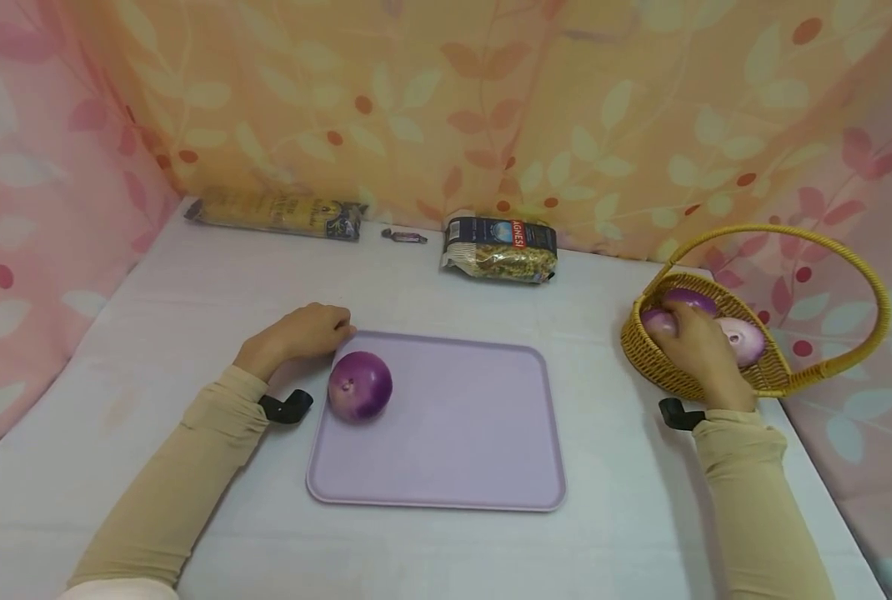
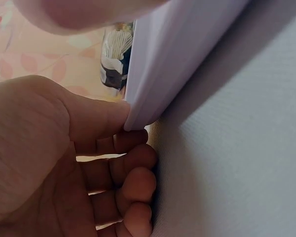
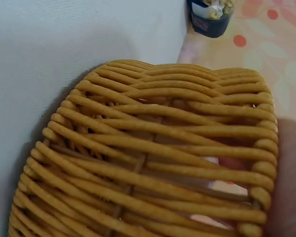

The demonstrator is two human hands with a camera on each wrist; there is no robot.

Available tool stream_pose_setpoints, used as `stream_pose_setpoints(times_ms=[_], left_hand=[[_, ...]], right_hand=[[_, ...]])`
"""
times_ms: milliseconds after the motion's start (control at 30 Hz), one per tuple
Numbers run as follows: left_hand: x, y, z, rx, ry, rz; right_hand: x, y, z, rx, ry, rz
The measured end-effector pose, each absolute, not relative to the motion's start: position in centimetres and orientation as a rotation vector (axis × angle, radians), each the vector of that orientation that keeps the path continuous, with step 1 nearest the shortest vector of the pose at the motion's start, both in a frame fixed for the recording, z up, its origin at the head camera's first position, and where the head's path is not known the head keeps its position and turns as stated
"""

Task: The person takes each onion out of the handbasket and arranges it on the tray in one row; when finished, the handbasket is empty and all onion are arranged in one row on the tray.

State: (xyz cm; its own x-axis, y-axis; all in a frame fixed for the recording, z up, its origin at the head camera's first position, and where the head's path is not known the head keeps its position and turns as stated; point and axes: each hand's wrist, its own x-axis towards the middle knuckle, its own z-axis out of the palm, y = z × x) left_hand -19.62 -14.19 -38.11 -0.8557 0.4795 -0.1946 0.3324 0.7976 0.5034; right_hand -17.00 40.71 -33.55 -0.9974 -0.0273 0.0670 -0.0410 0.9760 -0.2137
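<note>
A purple tray (image 1: 446, 425) lies on the white table with a whole red onion (image 1: 359, 386) near its left edge. At the tray's far left corner is my left hand (image 1: 303, 333); in the left wrist view its thumb and index finger (image 2: 130, 140) pinch the tray's rim, the other fingers curled on the cloth. My right hand (image 1: 697, 342) reaches into a wicker basket (image 1: 656, 362), its thumb and fingers around an onion (image 1: 658, 322). Another purple onion (image 1: 689, 300) and a cut onion half (image 1: 742, 342) lie beside it. In the right wrist view, the basket's woven wall (image 3: 153, 148) hides most of that hand.
Along the back lie a long pasta packet (image 1: 277, 215), a small wrapped candy (image 1: 404, 237) and an Agnesi pasta bag (image 1: 500, 247). The basket's tall handle (image 1: 877, 292) arches out to the right, past the table's edge. Patterned curtains (image 1: 416, 108) enclose the table.
</note>
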Motion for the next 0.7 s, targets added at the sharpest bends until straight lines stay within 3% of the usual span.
stream_pose_setpoints(times_ms=[433,567,700], left_hand=[[-19.6,-14.1,-38.4,0.646,2.669,0.672],[-19.5,-14.2,-38.3,0.638,2.669,0.671],[-19.6,-14.3,-38.2,0.641,2.666,0.672]], right_hand=[[-15.1,40.2,-32.1,-0.189,-2.921,0.267],[-14.4,38.7,-30.4,-0.137,-2.798,0.303],[-14.0,36.2,-29.1,0.126,-2.700,0.411]])
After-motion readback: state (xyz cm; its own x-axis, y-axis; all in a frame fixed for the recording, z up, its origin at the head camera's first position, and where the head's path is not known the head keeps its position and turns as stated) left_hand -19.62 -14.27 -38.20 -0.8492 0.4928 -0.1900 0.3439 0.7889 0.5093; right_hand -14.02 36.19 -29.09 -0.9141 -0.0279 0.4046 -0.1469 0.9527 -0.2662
